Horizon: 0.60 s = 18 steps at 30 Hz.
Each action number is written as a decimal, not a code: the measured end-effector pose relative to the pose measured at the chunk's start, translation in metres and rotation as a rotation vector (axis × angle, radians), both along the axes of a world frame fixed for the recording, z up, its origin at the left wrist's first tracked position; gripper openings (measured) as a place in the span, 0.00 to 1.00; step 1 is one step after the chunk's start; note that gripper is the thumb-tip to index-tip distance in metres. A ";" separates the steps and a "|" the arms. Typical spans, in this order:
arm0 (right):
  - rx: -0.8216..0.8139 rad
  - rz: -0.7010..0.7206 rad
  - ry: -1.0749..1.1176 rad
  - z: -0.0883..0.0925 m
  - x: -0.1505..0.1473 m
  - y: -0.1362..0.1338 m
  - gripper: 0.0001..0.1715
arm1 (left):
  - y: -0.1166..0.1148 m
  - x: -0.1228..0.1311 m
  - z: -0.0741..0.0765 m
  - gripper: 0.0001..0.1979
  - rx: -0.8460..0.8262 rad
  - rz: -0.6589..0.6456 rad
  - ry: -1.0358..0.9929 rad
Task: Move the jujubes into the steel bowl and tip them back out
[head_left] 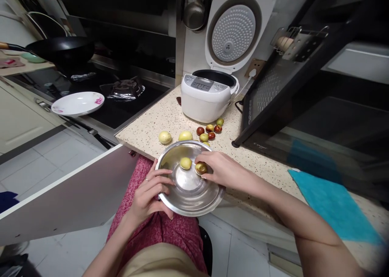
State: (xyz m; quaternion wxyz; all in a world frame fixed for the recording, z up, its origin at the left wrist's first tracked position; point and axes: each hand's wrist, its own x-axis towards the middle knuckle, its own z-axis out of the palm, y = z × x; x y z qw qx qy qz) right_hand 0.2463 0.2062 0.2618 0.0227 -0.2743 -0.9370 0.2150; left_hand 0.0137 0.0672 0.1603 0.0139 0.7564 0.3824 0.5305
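My left hand grips the left rim of a shiny metal bowl, fingers over the inside and thumb below. Inside the bowl, my right hand has its fingers around a brown-and-green jujube. A yellow-green fruit lies beside it in the bowl. Past the bowl's far rim, two pale yellow fruits sit on the speckled counter, one at the left and one nearer the middle. Several red and green jujubes are grouped to their right.
A white rice cooker stands behind the fruit with its lid up. At left are a stove, a floral plate and a black wok. A black oven and turquoise cloth are right; an open cabinet door juts out lower left.
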 end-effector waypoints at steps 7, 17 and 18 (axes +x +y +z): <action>0.002 0.014 -0.012 -0.009 -0.004 -0.001 0.16 | 0.001 -0.002 -0.005 0.22 0.040 -0.032 0.011; 0.000 -0.001 -0.026 -0.012 -0.005 0.001 0.18 | 0.002 -0.005 -0.005 0.21 0.046 -0.038 0.022; -0.001 -0.006 -0.034 -0.012 -0.006 0.001 0.18 | 0.003 -0.005 -0.004 0.20 0.046 -0.035 0.024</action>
